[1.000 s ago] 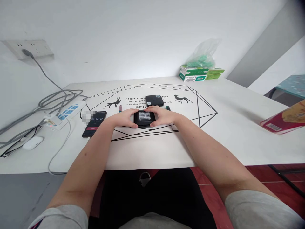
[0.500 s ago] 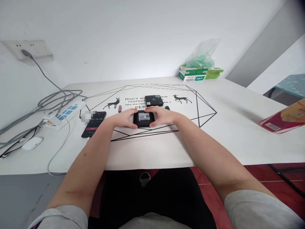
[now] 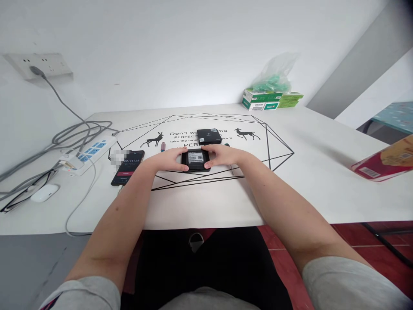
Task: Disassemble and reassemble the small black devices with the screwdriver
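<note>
A flat black hard drive [image 3: 195, 158] with a white printed label lies on the white table before me. My left hand [image 3: 171, 159] grips its left edge, thumb at the near side and fingers at the far side. Along the right edge, my right hand [image 3: 222, 156] holds it the same way. Just behind sits a black box-like case [image 3: 209, 136]. Under my right hand lies a screwdriver, mostly hidden; its metal shaft [image 3: 232, 171] pokes out on the near side. A small red-and-blue handle [image 3: 163, 147] shows beyond my left hand.
A phone [image 3: 127, 168] showing a timer lies left of my left forearm. Farther left are a power strip [image 3: 93, 153], cables, glasses and a white earbud case [image 3: 45, 193]. Green-and-white boxes [image 3: 263, 97] with a plastic bag stand at the back; a red-and-yellow package [image 3: 382, 161] is at right.
My right fingers and thumb have shifted slightly on the hard drive's right side. The camera view has moved a little; the other things lie where they were.
</note>
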A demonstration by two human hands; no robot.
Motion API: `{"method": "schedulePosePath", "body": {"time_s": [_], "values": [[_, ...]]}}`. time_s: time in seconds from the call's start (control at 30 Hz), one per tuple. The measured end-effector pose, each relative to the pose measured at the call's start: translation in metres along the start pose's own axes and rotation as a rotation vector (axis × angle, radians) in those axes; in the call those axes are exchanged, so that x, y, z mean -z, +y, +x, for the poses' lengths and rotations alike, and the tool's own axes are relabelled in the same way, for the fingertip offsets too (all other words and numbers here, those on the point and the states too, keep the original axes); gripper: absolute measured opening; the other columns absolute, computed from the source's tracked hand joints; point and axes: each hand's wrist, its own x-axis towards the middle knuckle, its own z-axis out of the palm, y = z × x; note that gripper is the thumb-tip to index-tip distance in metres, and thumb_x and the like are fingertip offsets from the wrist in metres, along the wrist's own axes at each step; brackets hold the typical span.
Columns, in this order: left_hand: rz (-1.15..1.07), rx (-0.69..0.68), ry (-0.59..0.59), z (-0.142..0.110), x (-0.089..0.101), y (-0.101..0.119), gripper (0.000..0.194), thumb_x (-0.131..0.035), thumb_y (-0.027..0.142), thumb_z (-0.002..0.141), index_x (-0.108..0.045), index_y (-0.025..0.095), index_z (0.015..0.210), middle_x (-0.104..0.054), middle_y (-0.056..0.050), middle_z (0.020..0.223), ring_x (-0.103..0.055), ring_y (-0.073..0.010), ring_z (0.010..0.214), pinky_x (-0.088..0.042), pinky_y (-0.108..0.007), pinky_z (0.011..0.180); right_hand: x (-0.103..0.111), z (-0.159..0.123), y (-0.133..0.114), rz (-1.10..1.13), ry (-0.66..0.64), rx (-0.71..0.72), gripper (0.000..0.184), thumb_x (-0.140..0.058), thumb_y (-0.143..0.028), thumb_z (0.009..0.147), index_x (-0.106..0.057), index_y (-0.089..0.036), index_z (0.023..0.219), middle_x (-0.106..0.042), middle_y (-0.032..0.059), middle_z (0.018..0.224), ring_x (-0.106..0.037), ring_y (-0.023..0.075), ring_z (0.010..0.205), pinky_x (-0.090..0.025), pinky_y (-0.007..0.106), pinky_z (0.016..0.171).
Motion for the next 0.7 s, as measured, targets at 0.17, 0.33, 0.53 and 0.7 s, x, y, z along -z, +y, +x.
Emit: {"method": "schedulePosePath", "body": {"time_s": [0.17, 0.33, 0.53, 0.7], "values": [[-0.007, 0.037, -0.003, 0.001, -0.0012, -0.0001, 0.101, -0.073, 0.064, 0.085, -0.04, 0.028, 0.173, -0.035, -0.007, 0.184, -0.049, -0.0387, 0.159, -0.041, -0.044, 0.129, 0.0005, 0.0005, -0.0022, -0.034, -0.004, 0.012, 0.108, -0.092, -0.064, 0.074, -0.054, -0.023, 0.167, -0.049, 0.0133, 0.176, -0.048, 0.0438, 0.163, -0.037, 0.063, 0.138], [-0.016, 0.05, 0.012, 0.0022, -0.0017, 0.0007, 0.097, -0.074, 0.059, 0.084, -0.043, 0.031, 0.171, -0.039, -0.005, 0.182, -0.053, -0.038, 0.156, -0.042, -0.045, 0.129, 0.0002, 0.002, -0.0046, -0.057, 0.003, -0.001, 0.107, -0.094, -0.062, 0.073, -0.056, -0.024, 0.166, -0.051, 0.014, 0.175, -0.049, 0.0448, 0.162, -0.037, 0.065, 0.137], [-0.029, 0.067, 0.021, 0.0035, -0.0022, 0.0002, 0.097, -0.075, 0.058, 0.081, -0.044, 0.031, 0.17, -0.041, -0.005, 0.181, -0.053, -0.0373, 0.156, -0.043, -0.044, 0.128, -0.0011, 0.0023, -0.0082, -0.083, 0.008, -0.036, 0.111, -0.095, -0.058, 0.072, -0.053, -0.02, 0.168, -0.05, 0.0173, 0.175, -0.05, 0.0455, 0.161, -0.039, 0.064, 0.136], [-0.024, 0.053, 0.03, 0.0041, -0.0024, -0.0006, 0.096, -0.077, 0.059, 0.08, -0.046, 0.033, 0.168, -0.047, -0.005, 0.178, -0.055, -0.0382, 0.155, -0.045, -0.046, 0.126, 0.0, 0.0014, -0.009, -0.091, -0.001, -0.042, 0.112, -0.095, -0.059, 0.072, -0.052, -0.018, 0.168, -0.05, 0.0189, 0.175, -0.049, 0.0459, 0.161, -0.039, 0.064, 0.136]]}}
